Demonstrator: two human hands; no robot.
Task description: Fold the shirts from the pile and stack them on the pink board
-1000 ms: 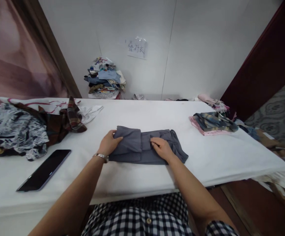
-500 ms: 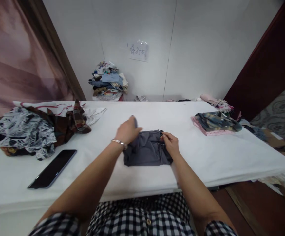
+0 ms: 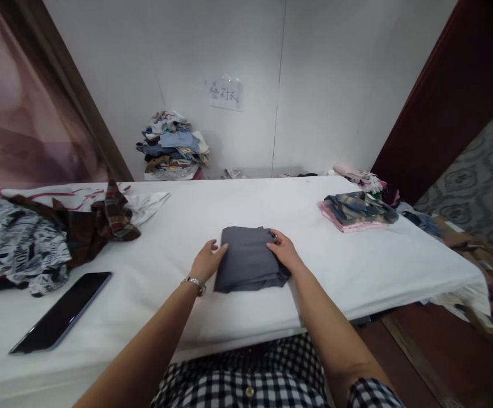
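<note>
A grey garment point(image 3: 246, 258), folded into a compact rectangle, lies in the middle of the white table point(image 3: 357, 272). My left hand point(image 3: 207, 260), with a metal bracelet on its wrist, rests against the garment's left edge, thumb and fingers apart. At the garment's right edge, my right hand point(image 3: 284, 249) has its fingers curled over the upper right corner. Both forearms reach in from the bottom of the view.
A dark phone point(image 3: 62, 311) lies near the table's front left. Loose patterned and plaid clothes point(image 3: 46, 232) are heaped at the left. A small folded stack point(image 3: 357, 209) sits at the right. More clothes point(image 3: 172, 144) are piled by the far wall, below a paper sign point(image 3: 225, 93).
The garment was a long folded strip; my left hand folded its left part over to the right. It is now a compact rectangle, with a hand at each side.
</note>
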